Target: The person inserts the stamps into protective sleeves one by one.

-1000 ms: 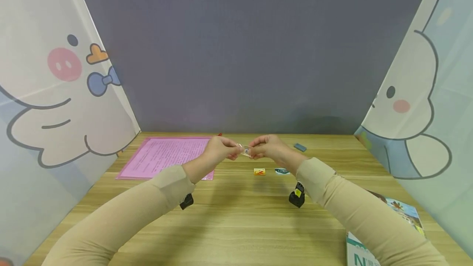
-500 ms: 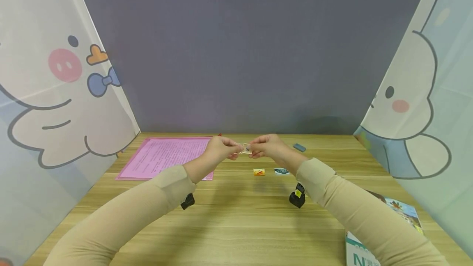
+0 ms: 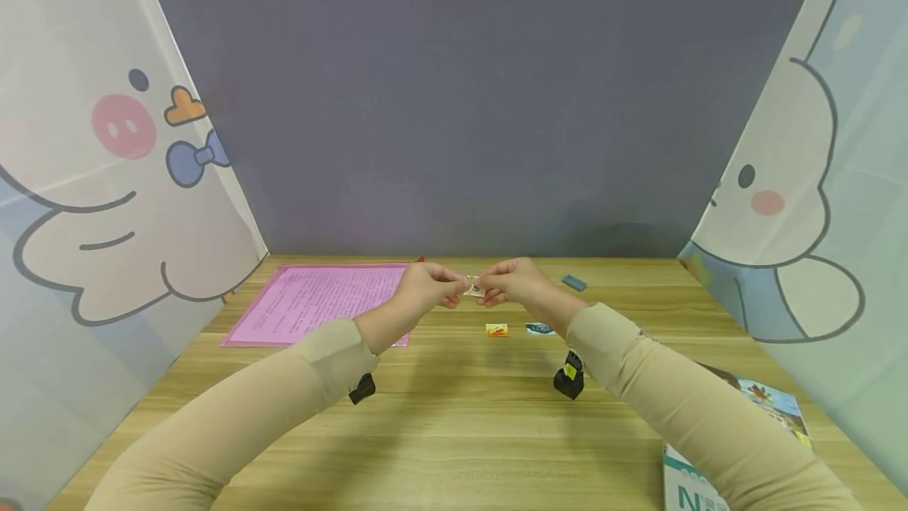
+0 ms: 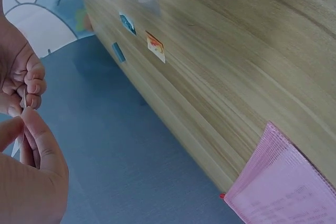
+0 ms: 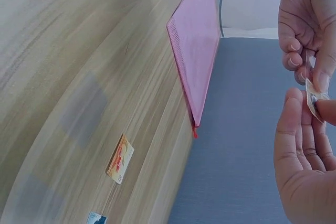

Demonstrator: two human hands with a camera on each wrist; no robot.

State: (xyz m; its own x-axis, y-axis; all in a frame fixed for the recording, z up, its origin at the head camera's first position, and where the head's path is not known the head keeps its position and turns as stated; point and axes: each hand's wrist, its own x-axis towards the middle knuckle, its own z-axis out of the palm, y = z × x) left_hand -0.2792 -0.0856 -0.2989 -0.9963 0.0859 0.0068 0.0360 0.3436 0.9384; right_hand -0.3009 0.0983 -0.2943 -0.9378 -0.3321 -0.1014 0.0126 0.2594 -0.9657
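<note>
Both hands meet above the far middle of the table. Between their fingertips is a small cream-bordered stamp (image 5: 314,100) with a dark picture, along with a piece of clear plastic film (image 5: 311,61). My left hand (image 3: 426,287) pinches the film between thumb and fingers. My right hand (image 3: 520,284) pinches the stamp at its other side, thumb against fingertips. Whether the stamp is inside the film or beside it, I cannot tell. On the table below lie a yellow-and-red stamp (image 3: 496,330) and a blue-and-white stamp (image 3: 541,329).
A pink mesh-edged document pouch (image 3: 319,302) with printed paper lies at the back left. Behind the right hand is a small blue-grey bar (image 3: 574,282). Printed booklets (image 3: 776,408) lie under the right forearm. A dark panel (image 3: 454,101) rises behind the table.
Both hands stay almost in place. The stamp between them has turned, so more of its cream face shows in the head view. The things on the table have not moved.
</note>
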